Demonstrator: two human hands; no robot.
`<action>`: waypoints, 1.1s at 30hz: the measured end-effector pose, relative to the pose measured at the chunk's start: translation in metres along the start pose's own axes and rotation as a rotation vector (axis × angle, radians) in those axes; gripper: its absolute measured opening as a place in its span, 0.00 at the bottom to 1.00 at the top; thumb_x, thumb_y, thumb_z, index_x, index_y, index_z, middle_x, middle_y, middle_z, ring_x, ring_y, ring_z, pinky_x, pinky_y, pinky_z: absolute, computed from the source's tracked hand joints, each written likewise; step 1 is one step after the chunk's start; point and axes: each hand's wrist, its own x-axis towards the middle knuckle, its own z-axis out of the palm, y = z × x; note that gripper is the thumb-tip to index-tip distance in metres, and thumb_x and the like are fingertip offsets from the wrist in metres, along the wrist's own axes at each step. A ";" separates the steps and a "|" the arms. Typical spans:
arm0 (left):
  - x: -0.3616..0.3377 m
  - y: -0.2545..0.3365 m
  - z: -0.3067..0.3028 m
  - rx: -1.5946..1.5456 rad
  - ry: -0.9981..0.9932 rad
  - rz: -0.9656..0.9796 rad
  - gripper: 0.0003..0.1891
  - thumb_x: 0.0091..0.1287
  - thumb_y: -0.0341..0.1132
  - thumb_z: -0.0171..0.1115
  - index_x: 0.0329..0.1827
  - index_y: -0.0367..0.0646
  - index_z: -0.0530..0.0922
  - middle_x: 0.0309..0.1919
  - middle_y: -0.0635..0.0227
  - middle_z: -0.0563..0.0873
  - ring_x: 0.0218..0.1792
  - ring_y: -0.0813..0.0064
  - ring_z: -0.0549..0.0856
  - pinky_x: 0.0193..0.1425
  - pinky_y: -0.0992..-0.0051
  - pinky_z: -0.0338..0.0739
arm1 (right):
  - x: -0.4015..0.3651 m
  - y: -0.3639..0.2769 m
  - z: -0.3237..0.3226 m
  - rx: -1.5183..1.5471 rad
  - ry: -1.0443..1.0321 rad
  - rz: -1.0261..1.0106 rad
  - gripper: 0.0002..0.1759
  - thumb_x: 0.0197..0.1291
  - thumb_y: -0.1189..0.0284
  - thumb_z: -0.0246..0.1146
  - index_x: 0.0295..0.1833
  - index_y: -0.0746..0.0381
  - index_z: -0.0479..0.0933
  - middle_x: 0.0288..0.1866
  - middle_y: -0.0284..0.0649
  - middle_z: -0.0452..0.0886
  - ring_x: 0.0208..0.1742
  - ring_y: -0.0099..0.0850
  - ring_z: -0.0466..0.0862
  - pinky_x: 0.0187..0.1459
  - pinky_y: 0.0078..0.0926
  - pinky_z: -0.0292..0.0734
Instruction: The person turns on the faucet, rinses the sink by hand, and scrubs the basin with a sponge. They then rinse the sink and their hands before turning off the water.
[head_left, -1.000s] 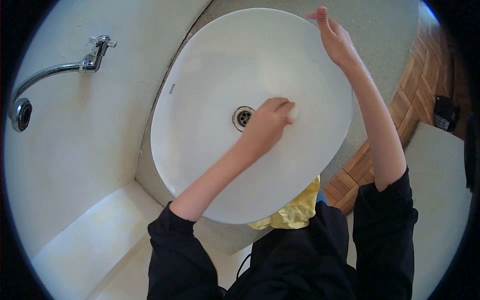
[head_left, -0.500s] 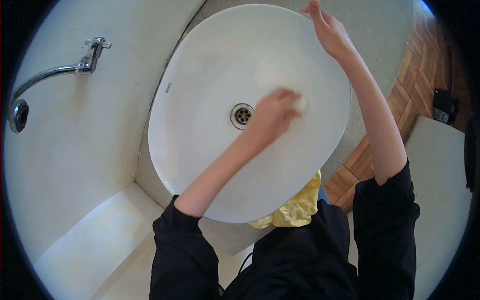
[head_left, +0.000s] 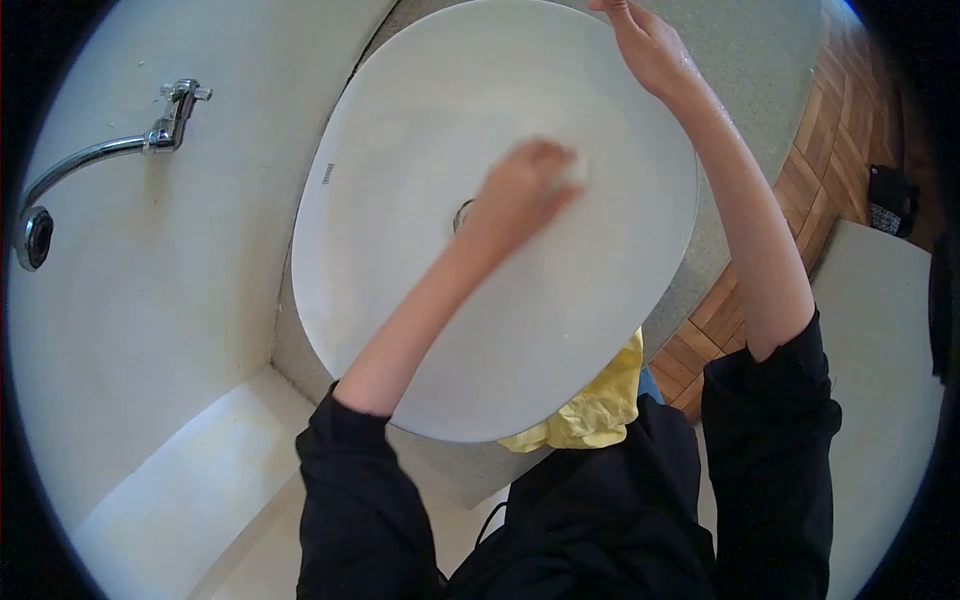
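My left hand (head_left: 520,195) is inside the white oval basin (head_left: 350,290), close to the drain (head_left: 463,214), which my wrist partly covers. Its fingers are curled and smeared by motion around something small and whitish that I cannot make out. At the basin's upper right rim is my right hand (head_left: 648,45), wet, with its palm side toward the rim and the fingertips cut off by the top edge of the view. Nothing shows in it.
A chrome wall tap (head_left: 178,120) with a curved spout is at the left. Below the basin's front rim hangs a yellow cloth (head_left: 598,410). Grey counter (head_left: 745,90) surrounds the basin, with wooden floor (head_left: 720,310) at the right and a dark object (head_left: 890,203) beyond.
My left hand has moved up and to the left in the basin, now covering more of the drain. The whole view has shifted slightly, and my right hand stays by the rim.
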 end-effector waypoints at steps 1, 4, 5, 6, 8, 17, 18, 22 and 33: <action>0.015 -0.008 -0.002 -0.027 0.069 -0.054 0.17 0.53 0.33 0.72 0.46 0.38 0.83 0.43 0.56 0.85 0.43 0.61 0.86 0.48 0.70 0.80 | 0.000 0.000 0.002 0.017 0.004 0.007 0.50 0.66 0.34 0.31 0.62 0.70 0.71 0.62 0.58 0.74 0.69 0.51 0.68 0.68 0.41 0.61; 0.047 -0.003 -0.004 -0.118 0.167 -0.115 0.17 0.53 0.33 0.73 0.45 0.38 0.83 0.42 0.56 0.86 0.43 0.61 0.86 0.48 0.70 0.80 | 0.003 0.004 -0.002 0.044 0.024 0.023 0.51 0.65 0.33 0.31 0.62 0.70 0.71 0.62 0.58 0.74 0.69 0.51 0.69 0.68 0.41 0.61; 0.044 0.006 0.002 -0.143 0.122 -0.084 0.17 0.53 0.33 0.73 0.45 0.38 0.83 0.42 0.56 0.86 0.43 0.61 0.86 0.48 0.70 0.80 | 0.002 0.006 -0.002 0.051 0.023 0.026 0.51 0.65 0.33 0.31 0.62 0.71 0.71 0.62 0.58 0.74 0.69 0.51 0.69 0.68 0.41 0.61; 0.038 0.013 0.004 -0.165 0.078 -0.058 0.16 0.53 0.33 0.73 0.45 0.38 0.83 0.41 0.56 0.86 0.43 0.61 0.86 0.48 0.70 0.80 | 0.001 0.006 -0.001 0.061 0.016 0.028 0.51 0.65 0.33 0.30 0.62 0.71 0.71 0.62 0.58 0.74 0.69 0.51 0.69 0.68 0.41 0.61; 0.014 0.026 -0.003 -0.254 -0.129 -0.017 0.16 0.53 0.33 0.73 0.45 0.38 0.83 0.42 0.57 0.86 0.43 0.61 0.86 0.48 0.69 0.80 | 0.001 0.005 0.000 0.064 0.008 0.018 0.50 0.65 0.34 0.31 0.62 0.70 0.71 0.61 0.58 0.75 0.68 0.51 0.69 0.68 0.41 0.61; 0.044 0.000 -0.005 -0.184 0.061 -0.019 0.17 0.52 0.33 0.74 0.45 0.39 0.83 0.42 0.58 0.85 0.41 0.62 0.86 0.46 0.70 0.80 | -0.010 -0.013 -0.008 0.028 0.001 -0.005 0.48 0.67 0.35 0.32 0.62 0.69 0.71 0.61 0.59 0.75 0.68 0.51 0.69 0.68 0.41 0.62; 0.054 0.002 -0.003 -0.224 0.136 -0.072 0.17 0.52 0.33 0.74 0.45 0.39 0.83 0.42 0.58 0.85 0.40 0.62 0.86 0.46 0.70 0.81 | -0.013 -0.015 -0.012 0.055 -0.009 -0.001 0.48 0.67 0.35 0.32 0.62 0.69 0.71 0.61 0.59 0.75 0.68 0.51 0.69 0.68 0.41 0.62; 0.007 0.032 0.000 -0.324 -0.112 -0.013 0.17 0.52 0.33 0.74 0.45 0.40 0.84 0.42 0.59 0.86 0.40 0.61 0.86 0.45 0.70 0.81 | 0.003 0.008 0.004 0.066 0.011 0.014 0.48 0.67 0.35 0.31 0.60 0.70 0.73 0.59 0.59 0.76 0.67 0.50 0.71 0.66 0.40 0.63; 0.061 0.017 0.014 -0.284 0.254 -0.026 0.17 0.54 0.32 0.72 0.47 0.40 0.83 0.42 0.59 0.85 0.41 0.63 0.86 0.44 0.71 0.80 | -0.001 0.004 -0.004 0.567 -0.072 0.158 0.51 0.62 0.31 0.24 0.59 0.59 0.77 0.48 0.46 0.83 0.52 0.32 0.80 0.56 0.31 0.71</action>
